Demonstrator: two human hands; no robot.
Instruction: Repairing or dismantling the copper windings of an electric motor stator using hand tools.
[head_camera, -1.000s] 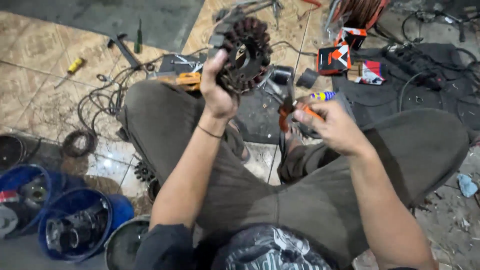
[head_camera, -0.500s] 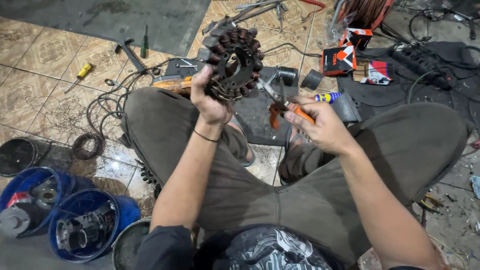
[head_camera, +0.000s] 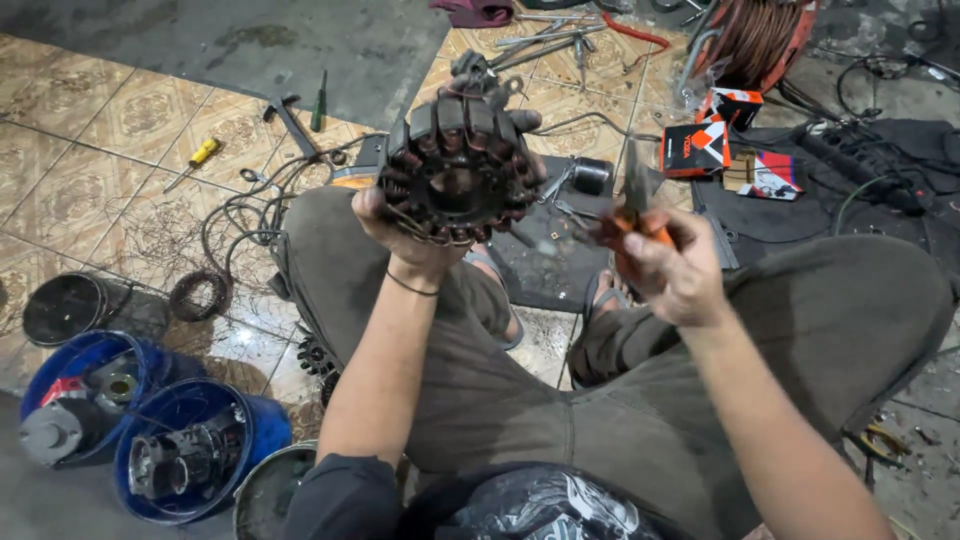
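Copper-wound stator (head_camera: 455, 170) gripped in left hand (head_camera: 405, 235) above the knees, right hand (head_camera: 672, 270) closed on orange-handled pliers (head_camera: 628, 222) just beside it; risk: slipping tips could nick windings.

Dull metal and greasy grime all round

The stator (head_camera: 457, 170) looks like dark, matt laminated metal with coppery windings; the pliers (head_camera: 632, 222) at 3 o'clock of it have orange plastic handles. The floor tiles (head_camera: 110, 130) are glossy ceramic, the blue buckets (head_camera: 200, 455) at 7 o'clock shiny plastic, the trousers (head_camera: 640, 420) matt olive cloth.
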